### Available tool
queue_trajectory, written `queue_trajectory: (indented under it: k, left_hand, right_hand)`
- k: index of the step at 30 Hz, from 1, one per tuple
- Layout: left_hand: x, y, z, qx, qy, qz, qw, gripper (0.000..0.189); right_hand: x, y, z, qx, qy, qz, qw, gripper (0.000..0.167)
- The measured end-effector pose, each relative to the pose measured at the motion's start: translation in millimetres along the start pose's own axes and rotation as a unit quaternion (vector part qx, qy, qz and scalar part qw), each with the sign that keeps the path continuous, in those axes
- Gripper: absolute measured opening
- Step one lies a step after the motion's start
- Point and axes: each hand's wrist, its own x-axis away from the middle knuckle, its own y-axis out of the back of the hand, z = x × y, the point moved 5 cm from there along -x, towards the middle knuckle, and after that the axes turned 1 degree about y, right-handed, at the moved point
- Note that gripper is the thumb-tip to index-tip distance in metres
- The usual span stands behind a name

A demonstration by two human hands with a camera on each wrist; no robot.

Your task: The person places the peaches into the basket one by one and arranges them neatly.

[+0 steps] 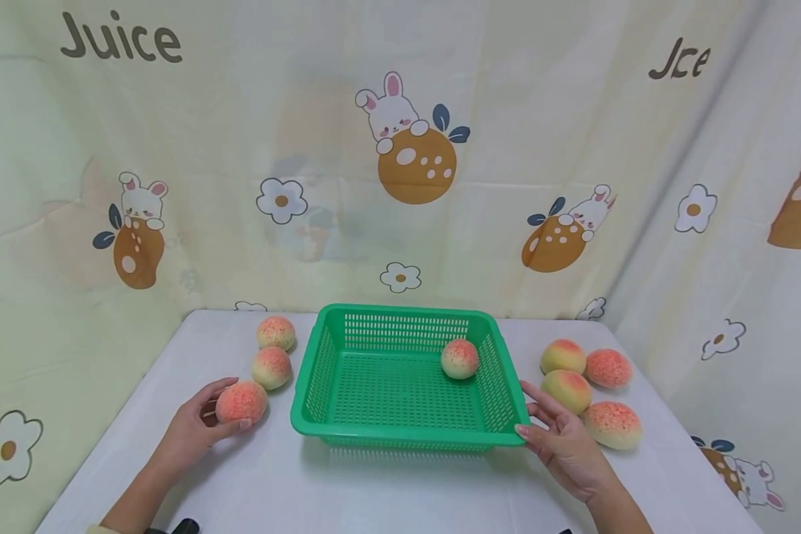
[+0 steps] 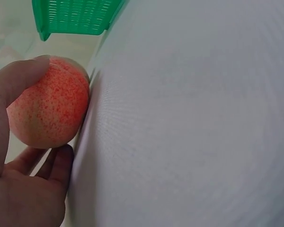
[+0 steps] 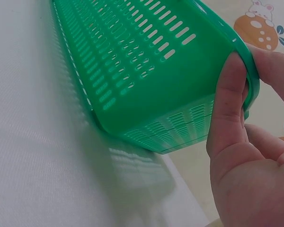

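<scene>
My left hand point(image 1: 190, 426) grips a red-speckled peach point(image 1: 242, 403) at the left, thumb on its near side and fingers on the far side. In the left wrist view the thumb lies across the top of this peach point(image 2: 54, 104), close over the tablecloth. A green plastic basket point(image 1: 407, 430) with slotted walls stands in the middle. Its near right corner is pinched by my right hand point(image 1: 564, 445), the thumb on the rim. The right wrist view shows fingers curled at the rim of the basket point(image 3: 189, 80). One peach point(image 1: 460, 359) sits inside, by the right wall.
Two more peaches, one farther back point(image 1: 277, 333) and one nearer point(image 1: 271, 368), lie left of the basket. Several peaches point(image 1: 612, 425) are grouped on the right. A white cloth covers the table point(image 1: 387, 497); a printed curtain point(image 1: 320, 111) hangs behind and at the sides.
</scene>
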Motion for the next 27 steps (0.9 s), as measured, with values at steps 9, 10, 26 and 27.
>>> queue_trajectory:
  k: [9, 10, 26, 27]
  left_hand:
    - [1.7, 0.2, 1.2, 0.0, 0.002, -0.015, 0.9999, 0.089]
    - [2.0, 0.3, 1.0, 0.0, 0.001, -0.017, 0.9999, 0.089]
    - [3.8, 0.7, -8.4, 0.038, -0.004, -0.018, 0.9991, 0.089]
    - [4.2, 1.1, -10.3, 0.042, -0.007, -0.019, 0.9989, 0.089]
  right_hand:
    - [-0.3, 0.5, -1.4, 0.001, -0.003, -0.007, 1.0, 0.078]
    - [-0.4, 0.5, -1.2, 0.001, -0.004, -0.008, 1.0, 0.078]
    - [0.3, -2.0, 1.8, 0.002, 0.003, -0.005, 1.0, 0.075]
    - [0.2, -1.8, 1.8, 0.004, 0.002, -0.006, 1.0, 0.075]
